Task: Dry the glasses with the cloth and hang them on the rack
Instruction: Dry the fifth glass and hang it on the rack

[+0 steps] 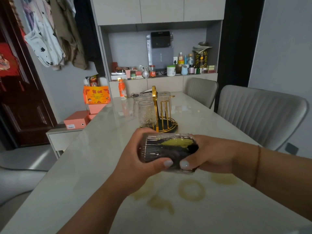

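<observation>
I hold a clear ribbed glass [157, 141] on its side above the table. My left hand [143, 159] grips its base end, fingers curled round it. A dark cloth with a yellow-green patch [177, 146] is stuffed inside the glass, and my right hand [211, 154] grips the cloth and the rim at the open end. Behind stands a gold rack on a dark round base [166, 124]. Several patterned glasses hang upside down on the rack, one at the front left [146, 114] and one at the back right [164, 98].
Yellowish ring stains [192, 190] mark the pale marble table [94, 149] near its front. An orange bottle [122, 89] and keys sit at the far end. Two grey chairs [261, 112] stand along the right side. Pink boxes [76, 122] lie on a low cabinet at left.
</observation>
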`<state>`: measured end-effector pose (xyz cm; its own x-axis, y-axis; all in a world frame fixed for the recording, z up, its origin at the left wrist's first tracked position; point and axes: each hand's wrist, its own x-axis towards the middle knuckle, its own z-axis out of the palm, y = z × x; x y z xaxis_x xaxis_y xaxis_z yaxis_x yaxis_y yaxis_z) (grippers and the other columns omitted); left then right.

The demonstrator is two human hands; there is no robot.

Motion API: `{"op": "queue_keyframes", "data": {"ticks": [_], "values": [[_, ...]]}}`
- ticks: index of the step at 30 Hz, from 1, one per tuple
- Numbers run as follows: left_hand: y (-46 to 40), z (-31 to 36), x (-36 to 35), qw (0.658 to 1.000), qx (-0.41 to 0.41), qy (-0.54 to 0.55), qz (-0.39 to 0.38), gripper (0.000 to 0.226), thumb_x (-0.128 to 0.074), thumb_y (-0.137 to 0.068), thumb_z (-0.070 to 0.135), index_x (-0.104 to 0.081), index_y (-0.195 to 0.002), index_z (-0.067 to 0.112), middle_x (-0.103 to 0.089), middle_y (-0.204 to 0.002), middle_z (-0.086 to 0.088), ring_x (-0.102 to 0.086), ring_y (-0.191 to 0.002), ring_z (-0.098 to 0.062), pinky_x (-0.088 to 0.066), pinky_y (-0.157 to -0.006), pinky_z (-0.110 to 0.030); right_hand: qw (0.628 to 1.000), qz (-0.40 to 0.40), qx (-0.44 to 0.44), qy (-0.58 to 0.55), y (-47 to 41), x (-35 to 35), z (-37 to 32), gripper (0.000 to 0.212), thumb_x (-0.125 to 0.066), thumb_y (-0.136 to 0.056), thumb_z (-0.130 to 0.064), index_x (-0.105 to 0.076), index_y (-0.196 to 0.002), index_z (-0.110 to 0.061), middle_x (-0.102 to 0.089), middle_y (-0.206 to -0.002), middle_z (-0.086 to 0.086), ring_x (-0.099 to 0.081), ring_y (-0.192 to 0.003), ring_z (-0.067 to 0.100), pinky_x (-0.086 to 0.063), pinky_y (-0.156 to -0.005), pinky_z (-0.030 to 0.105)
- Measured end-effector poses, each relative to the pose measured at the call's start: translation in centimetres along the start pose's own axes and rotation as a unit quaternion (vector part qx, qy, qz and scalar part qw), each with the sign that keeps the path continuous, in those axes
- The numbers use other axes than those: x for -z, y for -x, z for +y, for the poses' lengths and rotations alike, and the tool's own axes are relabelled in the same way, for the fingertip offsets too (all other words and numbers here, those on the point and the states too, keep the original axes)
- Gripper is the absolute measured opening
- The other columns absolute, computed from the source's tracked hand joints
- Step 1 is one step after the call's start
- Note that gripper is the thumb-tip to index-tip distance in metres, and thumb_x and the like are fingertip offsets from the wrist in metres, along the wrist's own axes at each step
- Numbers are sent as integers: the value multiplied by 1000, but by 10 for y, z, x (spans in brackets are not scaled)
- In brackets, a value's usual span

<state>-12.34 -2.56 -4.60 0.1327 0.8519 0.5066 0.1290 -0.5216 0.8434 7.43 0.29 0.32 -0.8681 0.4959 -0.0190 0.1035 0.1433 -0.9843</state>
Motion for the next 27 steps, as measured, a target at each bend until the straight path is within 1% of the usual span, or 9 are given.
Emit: {"op": "queue_keyframes", "data": {"ticks": [4,7,9,14,17,21,23,25,27], "values": [[0,2,2,995,86,40,-31,71,-81,-59,37,-52,-123,26,-71,-105,2,-71,-94,-14,-58,-72,-29,962,105,-13,251,3,1,2,59,-76,-76,-23,-53,-130,-29,-67,-116,-10,-59,-106,4,-43,-95,25],[-1,11,-2,971,210,111,-27,56,-64,-78,66,-64,-107,18,-64,-71,-6,-57,-51,-16,-49,-52,-31,705,112,60,697,2,0,8,72,-69,-82,-41,-31,-143,-40,-58,-131,-19,-48,-125,-3,7,-117,46],[-4,10,-5,970,226,91,1,54,-65,-75,68,-63,-99,20,-62,-65,-4,-47,-47,-17,-42,-50,-30,634,82,39,768,1,-4,11,86,-65,-82,-48,-13,-149,-40,-51,-140,-17,-43,-132,1,23,-111,48],[-4,12,-9,993,111,33,27,41,-67,-57,58,-61,-91,36,-68,-75,7,-65,-67,-16,-48,-52,-26,960,37,-7,277,10,-3,-5,74,-85,-65,-31,-48,-129,-40,-57,-124,-27,-52,-115,-8,-40,-101,19],[0,13,-11,999,25,20,12,50,-71,-59,48,-58,-102,27,-69,-86,11,-69,-75,-6,-51,-55,-18,1000,-6,1,-14,12,-1,2,86,-84,-63,-29,-46,-139,-14,-51,-139,18,-53,-120,24,-45,-95,32],[0,8,-7,998,50,17,-18,62,-76,-61,45,-53,-117,32,-71,-99,5,-70,-79,-9,-52,-60,-20,996,76,-3,56,13,-4,-4,52,-69,-79,-6,-56,-128,-20,-70,-115,-6,-64,-105,4,-50,-89,20],[1,11,-6,990,125,58,-29,69,-75,-63,59,-53,-120,27,-68,-84,-4,-63,-59,-15,-45,-48,-23,930,87,13,357,16,-3,-5,46,-67,-87,-20,-52,-128,-33,-66,-106,-24,-56,-104,-13,-35,-109,31],[0,13,-9,976,193,99,-34,68,-62,-72,72,-56,-109,15,-58,-58,-2,-48,-41,-15,-33,-41,-21,720,98,55,685,15,2,1,50,-52,-87,-42,-42,-136,-42,-61,-115,-29,-48,-116,-14,13,-118,44],[0,12,-14,969,217,118,-2,53,-64,-75,63,-56,-97,15,-54,-53,2,-39,-36,-11,-28,-39,-18,616,98,78,778,13,1,10,63,-42,-80,-51,-35,-142,-42,-60,-126,-22,-52,-122,-1,21,-113,52]]}}
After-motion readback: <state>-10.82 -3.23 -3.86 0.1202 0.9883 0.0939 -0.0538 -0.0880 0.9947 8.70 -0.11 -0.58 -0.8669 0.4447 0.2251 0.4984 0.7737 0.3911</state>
